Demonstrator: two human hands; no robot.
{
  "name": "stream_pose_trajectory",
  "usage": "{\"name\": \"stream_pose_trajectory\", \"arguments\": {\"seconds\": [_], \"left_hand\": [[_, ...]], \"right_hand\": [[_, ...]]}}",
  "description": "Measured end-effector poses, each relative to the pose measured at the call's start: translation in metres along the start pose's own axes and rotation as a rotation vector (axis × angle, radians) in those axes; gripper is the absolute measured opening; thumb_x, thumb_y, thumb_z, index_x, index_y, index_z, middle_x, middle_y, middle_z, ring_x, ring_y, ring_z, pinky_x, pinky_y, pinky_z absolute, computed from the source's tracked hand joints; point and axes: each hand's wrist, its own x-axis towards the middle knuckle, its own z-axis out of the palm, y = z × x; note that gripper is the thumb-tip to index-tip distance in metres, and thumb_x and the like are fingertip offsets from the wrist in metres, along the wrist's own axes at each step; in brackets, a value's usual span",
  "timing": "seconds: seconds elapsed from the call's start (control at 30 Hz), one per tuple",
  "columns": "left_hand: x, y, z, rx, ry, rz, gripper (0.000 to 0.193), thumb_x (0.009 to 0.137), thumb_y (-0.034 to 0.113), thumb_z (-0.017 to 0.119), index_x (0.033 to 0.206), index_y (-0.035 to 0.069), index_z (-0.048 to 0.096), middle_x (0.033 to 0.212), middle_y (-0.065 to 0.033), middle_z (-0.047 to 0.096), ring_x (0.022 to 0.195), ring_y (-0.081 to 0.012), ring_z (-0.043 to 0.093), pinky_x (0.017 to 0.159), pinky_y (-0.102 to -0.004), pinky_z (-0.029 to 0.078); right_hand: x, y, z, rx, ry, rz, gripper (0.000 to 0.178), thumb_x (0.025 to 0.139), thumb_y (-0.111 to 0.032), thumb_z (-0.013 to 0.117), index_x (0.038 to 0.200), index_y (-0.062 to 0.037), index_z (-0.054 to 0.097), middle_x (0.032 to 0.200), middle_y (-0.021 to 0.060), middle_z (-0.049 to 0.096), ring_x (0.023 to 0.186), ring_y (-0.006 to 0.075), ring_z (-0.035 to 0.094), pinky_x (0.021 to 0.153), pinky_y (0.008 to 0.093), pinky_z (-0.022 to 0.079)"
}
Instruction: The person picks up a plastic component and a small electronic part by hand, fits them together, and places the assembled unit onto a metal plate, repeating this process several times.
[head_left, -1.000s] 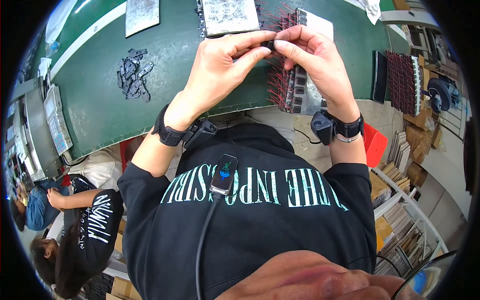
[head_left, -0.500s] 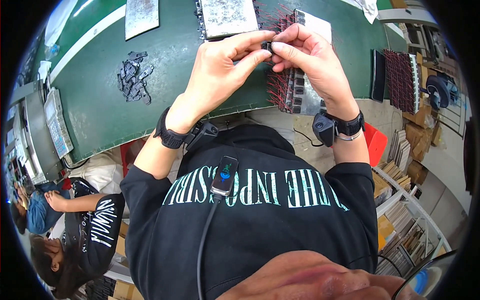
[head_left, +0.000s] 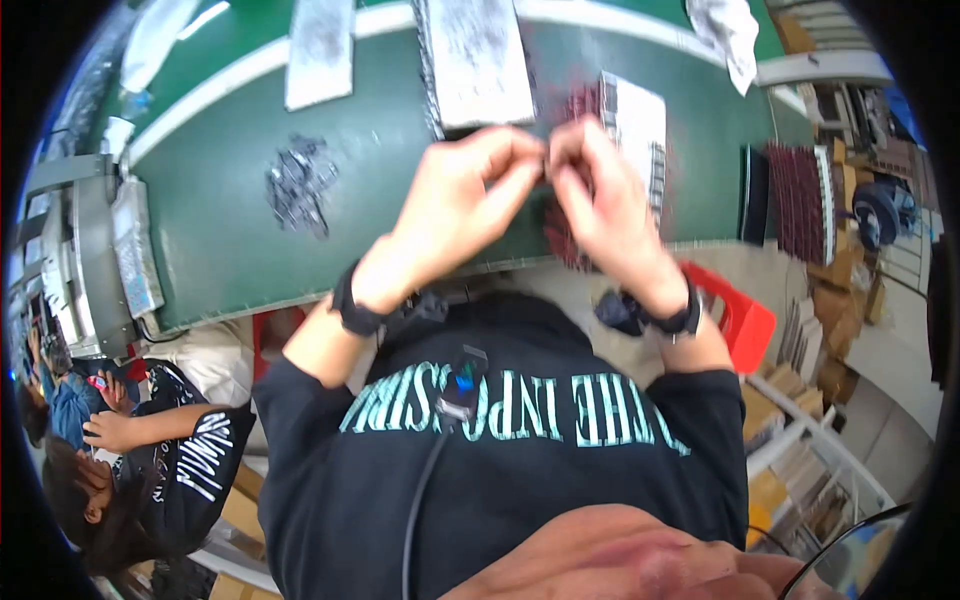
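Note:
My left hand and my right hand meet above the green table, thumbs and fingers pinched together. Between their fingertips is a small black part, mostly covered and smeared by motion. Just beyond and beneath my right hand lies a pale metal plate edged with black pieces and thin red wires. A second metal plate, with black pieces along its sides, lies behind my left hand. Off to the left sits a loose pile of small black parts.
A bare metal plate lies at the back left of the green table. At the right end stand a dark flat panel and a red-wired stack. A red stool is below the edge. A co-worker sits at lower left.
The view has shifted, so the table and plates appear lower, and the picture is blurred. Both hands stay pinched together at the fingertips. At left, the co-worker's hands have moved.

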Motion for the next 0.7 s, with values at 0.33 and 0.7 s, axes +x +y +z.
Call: {"name": "stream_pose_trajectory", "arguments": {"seconds": [0.33,0.7], "left_hand": [[0.072,0.017,-0.049,0.262,-0.008,-0.050,0.018,0.089,0.018,0.064,0.095,0.002,0.070,0.081,-0.0110,0.072,0.074,-0.0188,0.070,0.069,-0.0313,0.053],[0.200,-0.052,-0.068,0.733,0.075,-0.158,0.025,0.082,0.025,0.065,0.096,0.006,0.074,0.090,-0.0174,0.072,0.086,-0.0311,0.071,0.080,-0.0395,0.055]], "right_hand": [[-0.005,-0.014,-0.052,-0.055,0.131,-0.027,0.019,0.091,-0.002,0.062,0.109,0.0009,0.063,0.095,0.0062,0.063,0.090,0.0119,0.060,0.079,0.0274,0.049],[-0.026,0.032,-0.084,-0.562,0.248,-0.003,0.020,0.088,-0.002,0.064,0.107,-0.0005,0.071,0.100,0.0102,0.065,0.089,0.0199,0.064,0.078,0.0292,0.051]]}}
